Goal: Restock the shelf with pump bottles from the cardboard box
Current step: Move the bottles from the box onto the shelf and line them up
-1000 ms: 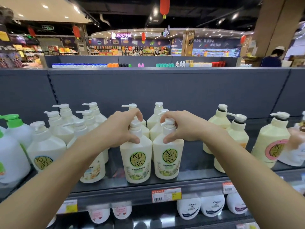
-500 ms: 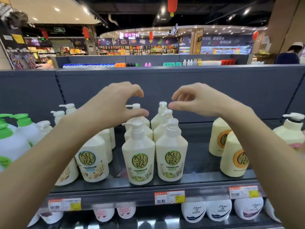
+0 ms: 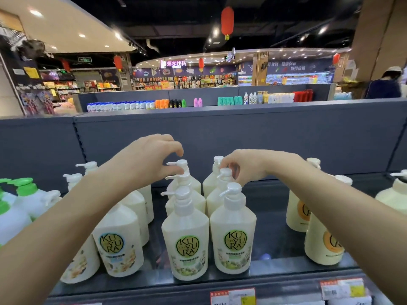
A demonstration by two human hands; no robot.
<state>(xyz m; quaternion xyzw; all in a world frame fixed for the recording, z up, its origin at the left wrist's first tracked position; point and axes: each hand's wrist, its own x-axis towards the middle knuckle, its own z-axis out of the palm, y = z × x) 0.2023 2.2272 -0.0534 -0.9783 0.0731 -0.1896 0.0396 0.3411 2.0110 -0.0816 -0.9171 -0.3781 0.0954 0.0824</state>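
Cream Kuyura pump bottles stand in two short rows on the dark shelf. The front left bottle and the front right bottle carry green labels and face me. My left hand hovers over the rearmost left pump head, thumb under it and forefinger curled just above. My right hand pinches the pump head of the middle right bottle. No cardboard box is in view.
Blue-label bottles stand under my left forearm, orange-label bottles under my right. Green-capped white bottles fill the far left. Price tags line the shelf edge. A grey back panel rises behind. A person stands far right.
Both hands let go of the two front bottles, rose, and have come down further back onto the pump heads of the bottles behind them.
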